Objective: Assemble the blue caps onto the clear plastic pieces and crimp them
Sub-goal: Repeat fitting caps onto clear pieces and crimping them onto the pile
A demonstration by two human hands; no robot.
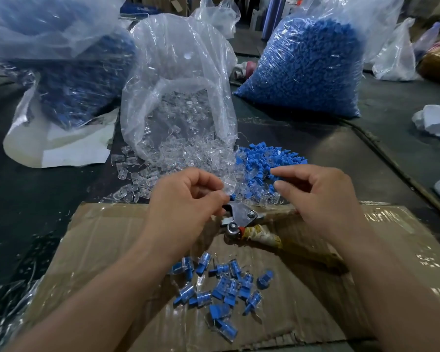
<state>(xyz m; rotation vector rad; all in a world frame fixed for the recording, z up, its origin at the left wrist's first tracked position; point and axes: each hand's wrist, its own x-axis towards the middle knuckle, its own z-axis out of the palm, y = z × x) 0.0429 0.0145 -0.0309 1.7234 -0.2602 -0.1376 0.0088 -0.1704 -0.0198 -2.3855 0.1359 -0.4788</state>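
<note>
My left hand (186,199) pinches a clear plastic piece (229,189) between thumb and fingertips, above the metal head of a crimping tool (241,217). My right hand (320,196) hovers to the right, fingers curled, nothing visible in it. Just beyond my fingers lie a loose heap of clear pieces (178,156) and a heap of blue caps (262,161). Several assembled blue-and-clear parts (224,285) are scattered on the cardboard sheet (102,245) near me.
An open bag of clear pieces (178,80) spills toward me. A full bag of blue caps (308,69) stands back right, another bag with blue parts (69,72) back left. The tool's wrapped handle (277,240) runs right across the cardboard. White cloth (434,120) lies far right.
</note>
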